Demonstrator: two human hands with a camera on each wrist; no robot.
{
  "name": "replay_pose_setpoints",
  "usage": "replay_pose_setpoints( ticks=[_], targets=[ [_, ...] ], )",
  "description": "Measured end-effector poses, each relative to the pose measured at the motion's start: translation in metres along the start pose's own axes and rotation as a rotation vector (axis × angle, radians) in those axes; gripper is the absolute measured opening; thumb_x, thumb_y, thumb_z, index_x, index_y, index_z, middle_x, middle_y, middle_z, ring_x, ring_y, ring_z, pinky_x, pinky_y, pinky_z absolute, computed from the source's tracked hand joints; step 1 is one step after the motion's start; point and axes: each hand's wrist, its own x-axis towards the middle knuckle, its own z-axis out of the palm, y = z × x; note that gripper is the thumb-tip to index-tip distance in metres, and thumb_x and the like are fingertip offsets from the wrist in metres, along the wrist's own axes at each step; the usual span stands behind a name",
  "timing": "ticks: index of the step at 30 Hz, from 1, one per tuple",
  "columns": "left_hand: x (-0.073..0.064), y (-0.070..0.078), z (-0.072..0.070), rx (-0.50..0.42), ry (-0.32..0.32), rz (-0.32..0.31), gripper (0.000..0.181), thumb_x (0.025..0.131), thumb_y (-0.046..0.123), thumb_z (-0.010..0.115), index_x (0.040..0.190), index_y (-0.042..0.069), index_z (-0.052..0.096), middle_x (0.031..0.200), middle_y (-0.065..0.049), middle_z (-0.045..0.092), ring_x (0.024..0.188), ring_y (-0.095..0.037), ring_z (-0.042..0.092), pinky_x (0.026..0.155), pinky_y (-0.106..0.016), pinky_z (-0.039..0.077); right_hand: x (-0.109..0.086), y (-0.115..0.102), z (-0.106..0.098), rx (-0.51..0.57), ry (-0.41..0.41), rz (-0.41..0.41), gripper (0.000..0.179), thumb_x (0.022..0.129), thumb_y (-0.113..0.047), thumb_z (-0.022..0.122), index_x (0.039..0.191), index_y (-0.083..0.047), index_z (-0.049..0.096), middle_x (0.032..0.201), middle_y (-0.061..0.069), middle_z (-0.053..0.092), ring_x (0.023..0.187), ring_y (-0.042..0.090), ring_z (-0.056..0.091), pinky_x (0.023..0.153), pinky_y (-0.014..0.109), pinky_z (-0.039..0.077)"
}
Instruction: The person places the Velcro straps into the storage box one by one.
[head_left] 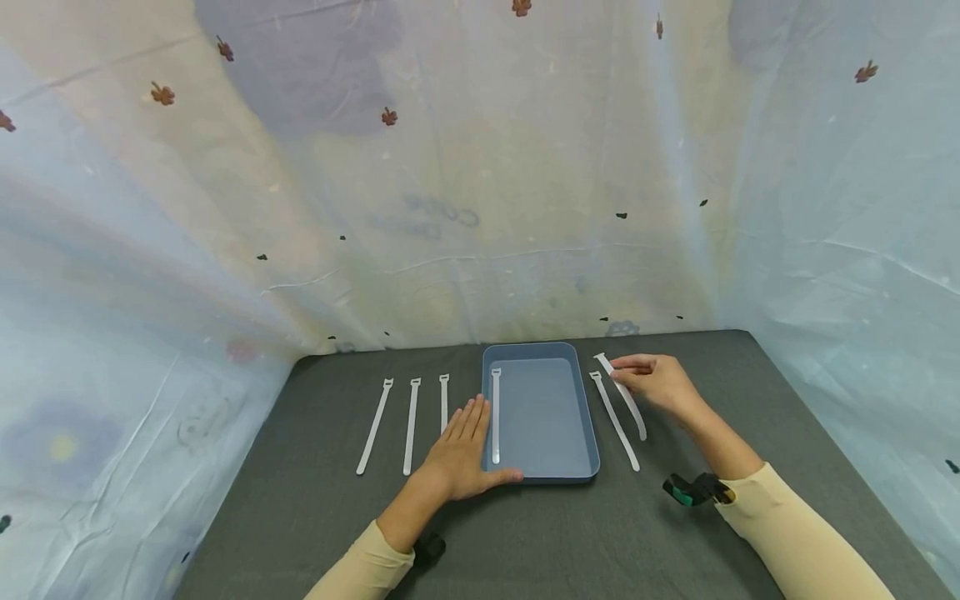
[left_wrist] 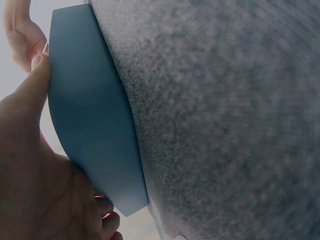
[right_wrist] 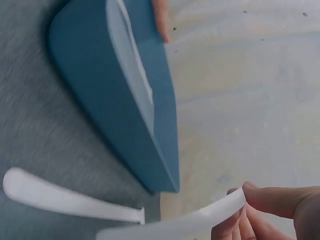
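Note:
A shallow blue-grey tray point(head_left: 546, 421) stands on the dark cloth, with one white strap point(head_left: 496, 425) lying lengthwise along its left side. My left hand point(head_left: 459, 460) rests on the tray's near left corner, fingers straight along the left rim and thumb along the front rim. In the left wrist view that thumb lies against the tray's wall point(left_wrist: 92, 110). Right of the tray, my right hand point(head_left: 660, 385) pinches a second white strap point(head_left: 630, 403) near its slotted head, between thumb and fingers. Its tail hangs toward me, slightly bent. Beside it, another white strap point(head_left: 618, 427) lies on the cloth.
Left of the tray, three more white straps lie in a row, slotted heads away from me: an outer strap point(head_left: 374, 429), a middle strap point(head_left: 412, 429) and an inner strap point(head_left: 444, 398) partly behind my left hand. A patterned curtain point(head_left: 480, 267) encloses the table's back and sides.

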Motion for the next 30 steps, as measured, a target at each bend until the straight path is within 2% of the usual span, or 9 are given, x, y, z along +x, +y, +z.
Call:
replay_pose_setpoints(
  ticks=[8, 13, 16, 21, 25, 30],
  targets=[
    [0.0, 0.0, -0.001, 0.0, -0.007, -0.001, 0.124, 0.07, 0.094, 0.028, 0.155, 0.008, 0.003, 0.162, -0.01, -0.001, 0.15, -0.026, 0.001, 0.121, -0.043, 0.01, 0.001, -0.013, 0.007, 0.185, -0.099, 0.001, 0.044, 0.088, -0.034, 0.07, 0.117, -0.002, 0.065, 0.105, 0.016, 0.07, 0.085, 0.018, 0.066, 0.079, 0.04, 0.057],
    [0.0, -0.001, -0.001, 0.002, -0.009, 0.0, 0.124, 0.07, 0.094, 0.027, 0.155, 0.008, 0.002, 0.162, -0.01, -0.001, 0.15, -0.026, 0.002, 0.121, -0.043, 0.01, 0.003, -0.019, 0.015, 0.281, -0.156, -0.005, 0.042, 0.088, -0.029, 0.071, 0.115, 0.001, 0.061, 0.096, 0.014, 0.07, 0.08, 0.022, 0.066, 0.074, 0.035, 0.058],
    [0.0, -0.001, -0.002, 0.004, -0.017, -0.005, 0.124, 0.069, 0.094, 0.027, 0.155, 0.009, 0.001, 0.162, -0.008, -0.005, 0.15, -0.025, 0.0, 0.122, -0.042, 0.009, 0.003, -0.023, 0.02, 0.328, -0.18, -0.012, 0.04, 0.087, -0.027, 0.072, 0.114, 0.001, 0.06, 0.092, 0.012, 0.069, 0.079, 0.026, 0.067, 0.074, 0.036, 0.059],
    [0.0, -0.001, -0.002, 0.007, -0.021, -0.011, 0.124, 0.069, 0.094, 0.027, 0.155, 0.008, 0.001, 0.161, -0.006, -0.009, 0.15, -0.024, -0.001, 0.122, -0.041, 0.008, 0.003, -0.032, 0.027, 0.358, -0.217, -0.032, 0.039, 0.087, -0.026, 0.072, 0.113, 0.0, 0.059, 0.09, 0.01, 0.069, 0.081, 0.031, 0.067, 0.076, 0.039, 0.058],
    [0.0, 0.0, -0.003, 0.007, -0.021, -0.013, 0.124, 0.069, 0.095, 0.027, 0.155, 0.009, -0.001, 0.161, -0.006, -0.009, 0.15, -0.024, -0.002, 0.122, -0.041, 0.008, 0.004, -0.039, 0.033, 0.369, -0.234, -0.05, 0.04, 0.088, -0.026, 0.071, 0.114, 0.001, 0.058, 0.093, 0.011, 0.069, 0.082, 0.029, 0.066, 0.074, 0.038, 0.058],
    [0.0, 0.0, -0.003, 0.0, -0.02, -0.018, 0.125, 0.069, 0.095, 0.027, 0.155, 0.009, -0.001, 0.162, -0.006, -0.008, 0.15, -0.024, 0.0, 0.122, -0.041, 0.009, 0.005, -0.044, 0.043, 0.413, -0.249, -0.065, 0.04, 0.088, -0.026, 0.071, 0.114, 0.002, 0.056, 0.096, 0.013, 0.067, 0.083, 0.028, 0.066, 0.083, 0.049, 0.055]
  ],
)
